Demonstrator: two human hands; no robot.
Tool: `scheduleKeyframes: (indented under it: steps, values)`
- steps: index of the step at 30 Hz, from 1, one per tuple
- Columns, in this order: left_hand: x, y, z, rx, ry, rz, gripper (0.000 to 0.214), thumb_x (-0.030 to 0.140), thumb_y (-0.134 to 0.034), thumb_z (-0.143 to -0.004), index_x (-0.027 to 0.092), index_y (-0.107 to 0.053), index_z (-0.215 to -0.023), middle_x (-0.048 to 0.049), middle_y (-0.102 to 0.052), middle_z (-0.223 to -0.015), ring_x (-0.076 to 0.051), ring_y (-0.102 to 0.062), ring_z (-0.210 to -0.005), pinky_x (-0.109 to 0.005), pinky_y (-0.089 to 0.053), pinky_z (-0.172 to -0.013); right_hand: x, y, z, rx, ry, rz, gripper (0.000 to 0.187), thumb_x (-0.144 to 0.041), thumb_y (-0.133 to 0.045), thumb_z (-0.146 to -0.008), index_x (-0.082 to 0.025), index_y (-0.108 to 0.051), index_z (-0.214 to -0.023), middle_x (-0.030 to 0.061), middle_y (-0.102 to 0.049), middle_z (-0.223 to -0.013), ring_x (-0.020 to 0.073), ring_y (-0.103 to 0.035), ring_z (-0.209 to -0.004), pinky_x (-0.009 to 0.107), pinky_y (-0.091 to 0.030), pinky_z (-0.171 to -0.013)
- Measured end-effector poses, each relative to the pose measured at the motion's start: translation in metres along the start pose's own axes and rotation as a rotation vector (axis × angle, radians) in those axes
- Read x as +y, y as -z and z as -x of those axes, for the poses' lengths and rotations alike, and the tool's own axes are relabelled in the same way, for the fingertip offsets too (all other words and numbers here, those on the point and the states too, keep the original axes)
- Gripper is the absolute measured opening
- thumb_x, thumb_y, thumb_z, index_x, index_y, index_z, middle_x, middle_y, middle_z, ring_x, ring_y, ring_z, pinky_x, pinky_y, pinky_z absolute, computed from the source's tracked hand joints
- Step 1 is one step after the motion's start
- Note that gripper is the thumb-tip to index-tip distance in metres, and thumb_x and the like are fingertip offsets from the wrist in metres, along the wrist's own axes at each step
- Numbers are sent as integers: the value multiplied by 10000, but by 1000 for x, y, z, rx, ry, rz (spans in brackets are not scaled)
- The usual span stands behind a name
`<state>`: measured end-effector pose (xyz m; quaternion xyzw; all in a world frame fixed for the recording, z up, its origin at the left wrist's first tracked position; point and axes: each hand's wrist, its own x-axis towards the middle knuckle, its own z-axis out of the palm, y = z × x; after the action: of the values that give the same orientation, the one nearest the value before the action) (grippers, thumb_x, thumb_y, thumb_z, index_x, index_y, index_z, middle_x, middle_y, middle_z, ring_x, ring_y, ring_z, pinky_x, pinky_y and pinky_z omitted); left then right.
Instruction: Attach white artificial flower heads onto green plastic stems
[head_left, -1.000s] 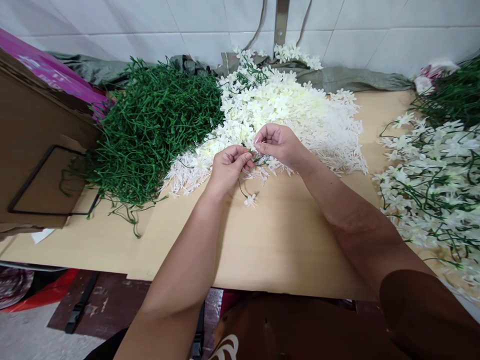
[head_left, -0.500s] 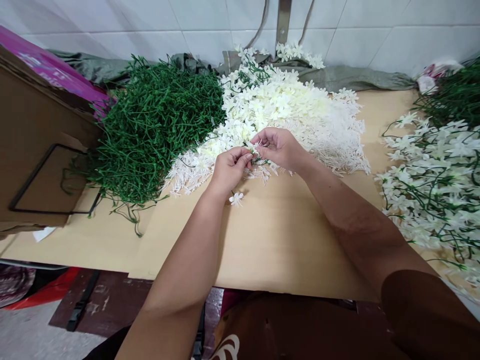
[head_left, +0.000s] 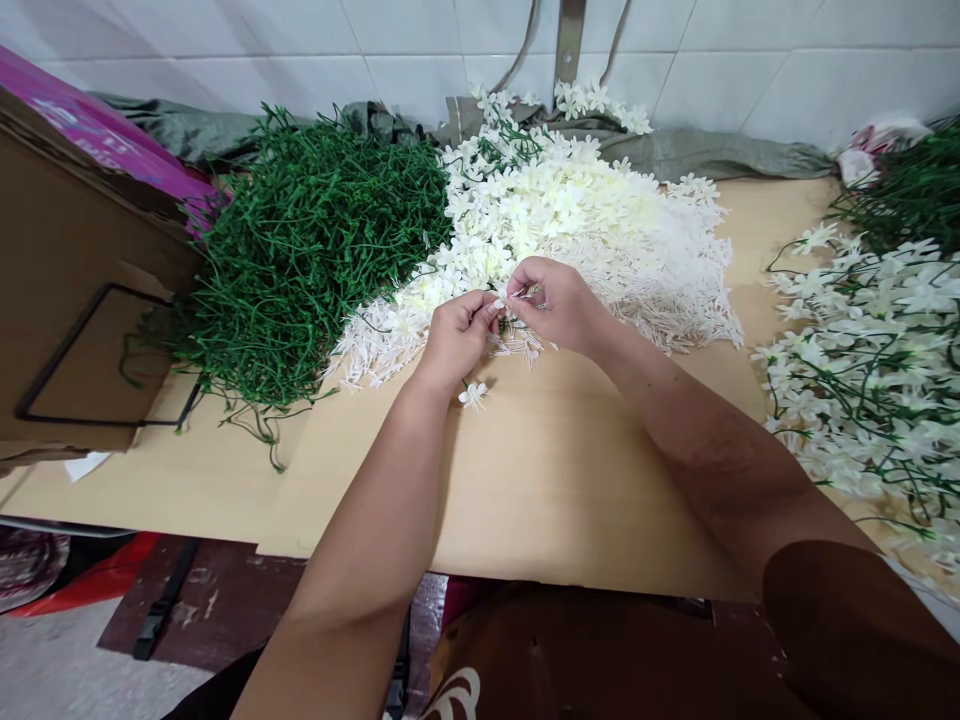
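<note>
At the middle of the cardboard surface, my left hand [head_left: 459, 335] is closed in a pinch on a small white artificial flower [head_left: 500, 298]. My right hand [head_left: 559, 305] meets it from the other side, thumb and forefinger pinched on a thin white stamen piece at the flower. Fingers partly hide where the two parts touch. Just behind the hands spreads a heap of white petals [head_left: 547, 195], with a pile of thin white stamens [head_left: 667, 270] against its front and right. A single white flower [head_left: 473, 396] lies in front of my left hand.
A tangled pile of green stems [head_left: 322, 250] stands at left, beside a cardboard box [head_left: 82, 270] and a black wire frame [head_left: 64, 350]. White flowers on green stems [head_left: 877, 370] are heaped at right. A tiled wall [head_left: 420, 40] closes the back.
My right fingers have shifted slightly, and the white flower now shows more plainly between my hands. The piles and the loose flower lie as before.
</note>
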<state>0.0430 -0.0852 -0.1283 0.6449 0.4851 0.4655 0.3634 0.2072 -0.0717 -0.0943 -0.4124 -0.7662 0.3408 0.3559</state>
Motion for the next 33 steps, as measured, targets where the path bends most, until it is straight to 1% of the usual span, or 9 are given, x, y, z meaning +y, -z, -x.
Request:
scheduleKeyframes:
  steps: [3,6,8,11,18,22,26,30,33]
  values:
    - [-3,0,-2,3,19,115,287,257,-612,-866,177,-540,-601,24,-518,-565,-102,-452,-566,-233,-382,-599,8,-5,-2,-1,-33,-172,141,-202,-623,-789,-195,-483,-774,15,-562,-804,139,-559,-806,268,-475,-701]
    - [-5,0,-4,-12,32,172,305,330,-636,-864,173,-535,-622,33,-491,-555,-89,-421,-542,-220,-368,-565,17,-10,-4,-13,-55,-376,292,-334,-746,-745,-194,-492,-777,-9,-559,-748,118,-573,-734,264,-511,-676]
    - [-7,0,-4,-25,33,178,330,374,-658,-847,171,-530,-620,36,-476,-547,-85,-404,-528,-218,-352,-540,21,-12,-4,-46,-108,-503,384,-396,-806,-696,-190,-493,-779,-25,-556,-710,99,-578,-678,263,-541,-670]
    - [-8,1,-4,-41,29,174,365,410,-687,-816,167,-523,-598,38,-456,-530,-80,-382,-508,-214,-325,-512,23,-15,-3,-66,-192,-604,439,-392,-859,-643,-184,-490,-761,-47,-552,-659,77,-588,-638,264,-579,-695]
    - [-3,-2,-4,-105,59,232,324,350,-705,-805,159,-553,-593,42,-461,-496,-71,-388,-469,-206,-322,-490,26,-16,-1,-63,-219,-662,383,-271,-868,-639,-183,-506,-730,-51,-596,-616,78,-636,-617,226,-571,-651]
    - [2,-2,-4,-125,61,255,302,315,-706,-807,158,-561,-594,42,-467,-484,-71,-401,-460,-201,-339,-489,27,-13,1,-75,-193,-709,415,-316,-896,-579,-173,-534,-724,-39,-618,-633,81,-644,-632,217,-552,-643]
    - [5,0,-4,-117,72,277,289,267,-699,-807,157,-555,-581,43,-471,-472,-68,-401,-459,-197,-345,-495,27,-9,0,-91,-170,-712,451,-376,-907,-537,-166,-556,-726,-29,-631,-656,81,-627,-634,229,-537,-638]
    - [7,-1,-4,-123,163,229,269,164,-667,-801,155,-533,-568,52,-456,-454,-62,-361,-429,-194,-291,-457,28,-11,-1,-77,-172,-644,423,-346,-899,-532,-167,-564,-718,-43,-607,-634,78,-589,-607,236,-509,-614]
    - [10,-2,-3,-118,187,205,280,125,-649,-797,158,-507,-558,59,-439,-452,-59,-347,-426,-194,-268,-452,28,-14,-2,-46,-185,-589,411,-311,-897,-519,-174,-547,-686,-68,-560,-581,64,-535,-553,228,-471,-573]
